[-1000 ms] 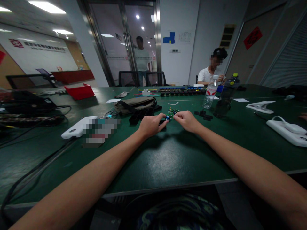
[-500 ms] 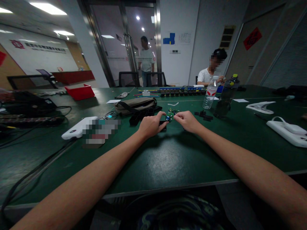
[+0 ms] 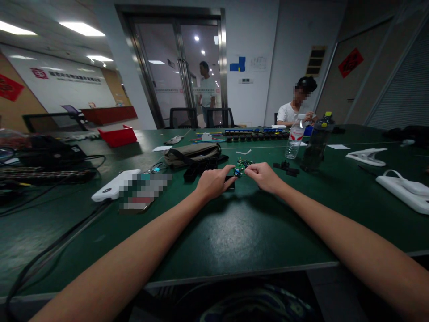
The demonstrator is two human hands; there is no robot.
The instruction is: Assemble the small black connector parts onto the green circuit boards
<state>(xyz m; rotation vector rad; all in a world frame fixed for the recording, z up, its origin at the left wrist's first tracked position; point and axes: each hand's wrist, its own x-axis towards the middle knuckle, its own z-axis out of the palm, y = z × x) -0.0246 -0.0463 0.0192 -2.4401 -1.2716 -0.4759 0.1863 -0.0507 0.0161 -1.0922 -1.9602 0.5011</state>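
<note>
Both forearms (image 3: 144,250) stretched straight out, converging in the middle. The left grip (image 3: 212,182) is knuckles-up with index finger poking forward, right grip (image 3: 265,176) curled tight, fingertips pinched, just beside it.

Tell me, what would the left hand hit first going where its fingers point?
Most likely the small green circuit board, just ahead of the left hand; the right hand grips its far side. Depth is unclear.

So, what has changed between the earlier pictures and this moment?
The view tipped up a little, so everything sits lower in the picture. The person in a white shirt behind the glass door stepped slightly rightwards and turned sideways. Nothing was taken or let go: the left hand and right hand stay at the small green circuit board on the green table.
</note>
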